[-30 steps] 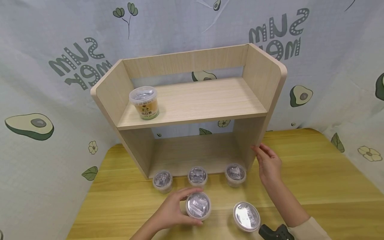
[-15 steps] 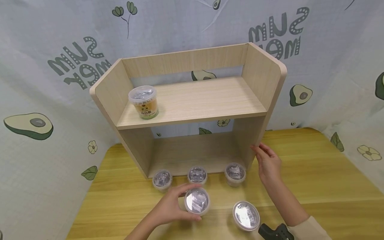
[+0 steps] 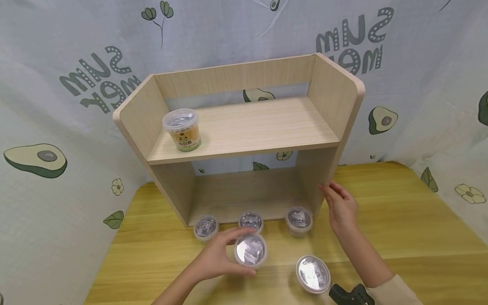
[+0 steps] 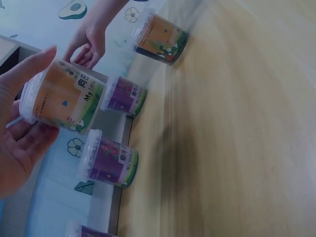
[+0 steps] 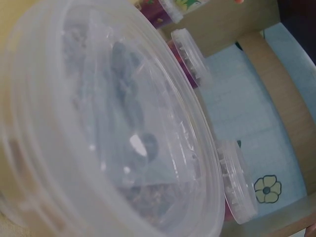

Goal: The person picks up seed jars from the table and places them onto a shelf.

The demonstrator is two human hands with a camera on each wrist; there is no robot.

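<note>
My left hand holds a clear-lidded plastic cup above the table, thumb and fingers round its sides. In the left wrist view this cup has an orange label and leans sideways in the picture. At the front right edge of the two-tier wooden shelf, my right hand grips the side panel with its fingertips. Another orange-labelled cup stands on the table near my right forearm; its lid fills much of the right wrist view, blurred.
Purple-labelled cups stand in a row before the shelf: a left one, a middle one and a right one. One orange cup sits on the upper tier's left end. A patterned cloth hangs behind.
My left hand has raised the held cup and carried it a little toward the shelf. My right hand stays at the side panel, and the other cups have not moved.
</note>
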